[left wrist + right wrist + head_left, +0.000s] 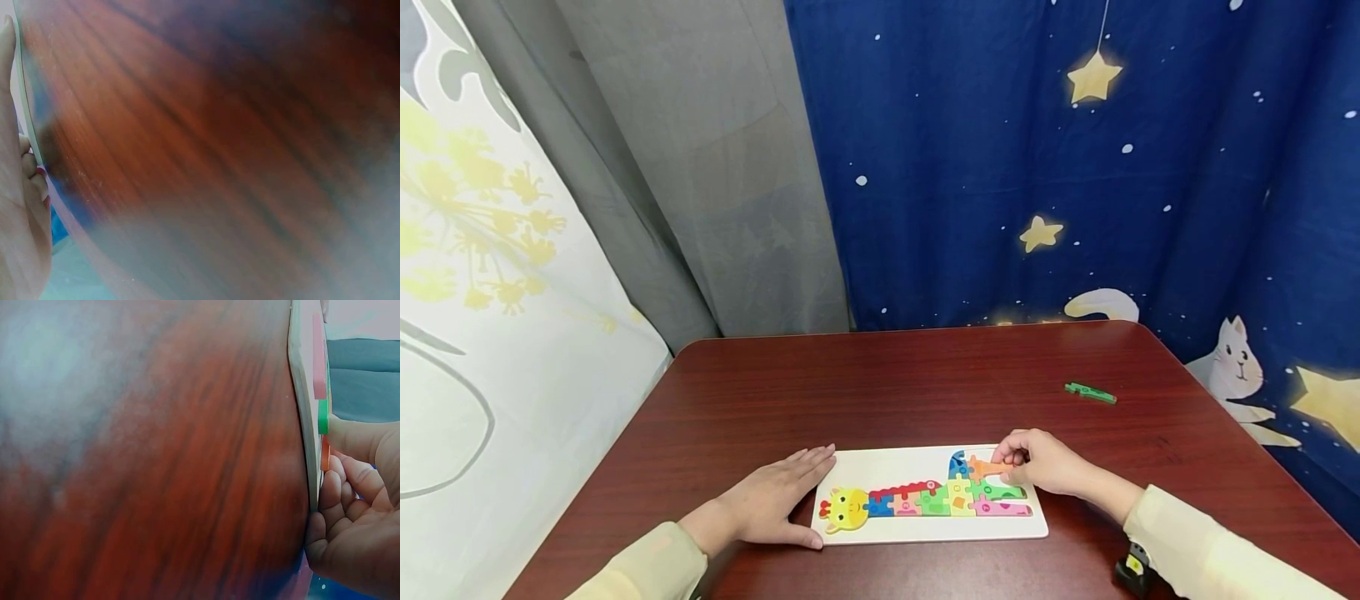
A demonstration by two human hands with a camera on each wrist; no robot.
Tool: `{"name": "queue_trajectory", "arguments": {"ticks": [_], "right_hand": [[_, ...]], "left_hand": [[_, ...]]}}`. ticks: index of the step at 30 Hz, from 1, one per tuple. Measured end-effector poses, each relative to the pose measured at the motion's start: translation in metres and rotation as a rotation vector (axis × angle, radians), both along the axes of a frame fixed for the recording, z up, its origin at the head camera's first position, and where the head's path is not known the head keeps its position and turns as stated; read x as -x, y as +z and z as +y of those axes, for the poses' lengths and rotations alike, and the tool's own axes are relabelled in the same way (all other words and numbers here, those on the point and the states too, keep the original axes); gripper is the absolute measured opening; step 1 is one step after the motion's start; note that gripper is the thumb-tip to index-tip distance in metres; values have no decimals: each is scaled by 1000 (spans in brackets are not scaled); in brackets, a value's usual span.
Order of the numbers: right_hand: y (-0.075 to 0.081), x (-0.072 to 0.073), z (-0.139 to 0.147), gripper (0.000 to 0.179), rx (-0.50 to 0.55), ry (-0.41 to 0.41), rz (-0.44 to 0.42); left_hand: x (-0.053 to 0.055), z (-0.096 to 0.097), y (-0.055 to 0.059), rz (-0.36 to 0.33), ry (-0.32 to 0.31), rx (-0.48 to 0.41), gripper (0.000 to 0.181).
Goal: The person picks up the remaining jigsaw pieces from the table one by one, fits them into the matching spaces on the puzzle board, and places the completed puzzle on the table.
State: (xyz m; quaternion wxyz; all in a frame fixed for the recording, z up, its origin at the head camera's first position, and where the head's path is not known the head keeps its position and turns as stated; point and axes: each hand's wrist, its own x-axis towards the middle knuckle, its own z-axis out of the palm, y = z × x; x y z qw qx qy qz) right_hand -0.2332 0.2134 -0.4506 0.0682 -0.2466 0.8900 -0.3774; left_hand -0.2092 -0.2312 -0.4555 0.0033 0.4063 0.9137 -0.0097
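A white puzzle board (887, 467) lies on the table, carrying a colourful giraffe puzzle with a yellow head piece (847, 509) at its left. My left hand (775, 496) rests with straight fingers along the board's left end, thumb at the near corner. At the board's right end my right hand (1041, 461) pinches an orange leg piece (983, 467) between thumb and fingers. Below it are a green leg piece (1000, 492) and a pink leg piece (1003, 508). In the right wrist view, the curled fingers (331, 494) touch the board's edge beside the orange piece.
On the dark red table (865, 383), a loose green puzzle piece (1090, 393) lies farther back to the right. A blue starry curtain (955, 167) and a grey curtain (715, 167) hang behind the table. White patterned fabric (512, 350) hangs at the left.
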Motion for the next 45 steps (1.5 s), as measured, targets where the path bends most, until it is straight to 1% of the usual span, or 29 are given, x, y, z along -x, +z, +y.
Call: {"name": "queue_trajectory", "arguments": {"ticks": [6,17,25,36,39,45], "right_hand": [[1,0,0,15,14,2,-10],[4,1,1,18,76,-13,-72],[4,5,7,18,112,-32,-86],[13,10,14,17,157,-89,-82],[15,12,17,18,159,-108,-65],[22,15,24,22,180,-172,-55]], "left_hand": [[-1,0,2,-8,1,-2,106],[-2,1,4,3,-5,1,106],[-3,1,5,-17,4,1,106],[-2,1,5,-4,-10,-3,105],[-2,1,5,-1,-11,0,105],[-2,1,5,3,-14,2,106]]}}
